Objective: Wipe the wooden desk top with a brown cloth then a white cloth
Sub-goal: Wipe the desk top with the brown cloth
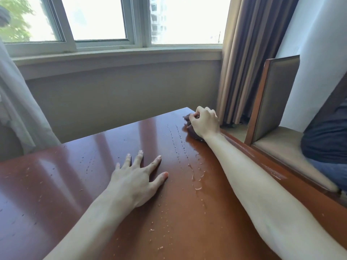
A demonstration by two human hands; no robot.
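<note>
The glossy reddish wooden desk top fills the lower part of the view, with streaks of water drops running down its right half. My right hand grips a bunched brown cloth at the far right corner of the desk, mostly covering it. My left hand rests flat on the middle of the desk with its fingers spread. No white cloth is in view.
A window and a sill run along the far wall. Brown curtains hang at the right, a sheer curtain at the left. A wood-framed padded chair stands against the desk's right edge, with dark blue fabric on it.
</note>
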